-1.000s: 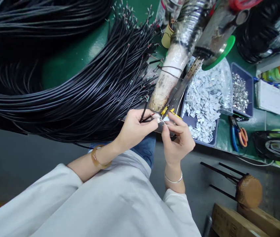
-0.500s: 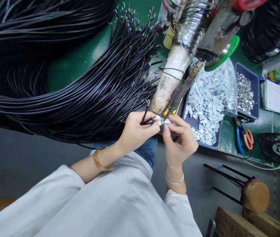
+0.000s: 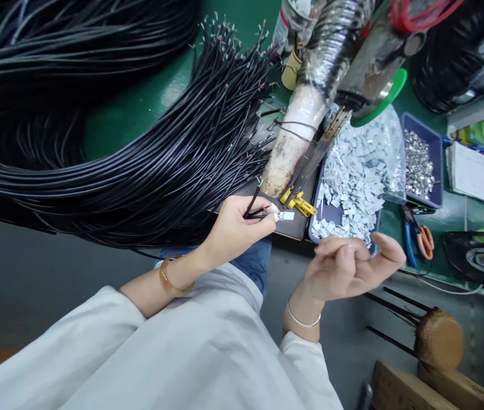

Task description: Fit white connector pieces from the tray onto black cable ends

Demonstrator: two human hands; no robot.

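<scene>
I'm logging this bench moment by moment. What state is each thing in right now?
Left hand: pinched shut on a cable end.
Cable end: held, small white piece at its tip.
Right hand: open, empty, apart from the cable.
Cable bundle: lying fanned across the green bench.
Blue tray: heaped with small pale pieces.
Pliers: lying untouched.

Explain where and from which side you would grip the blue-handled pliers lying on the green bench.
Grip the blue-handled pliers across both handles near their lower ends, coming from above. They lie flat with the handles pointing toward the bench edge, while orange-handled scissors crowd their right side, so the left side looks freer.
</scene>
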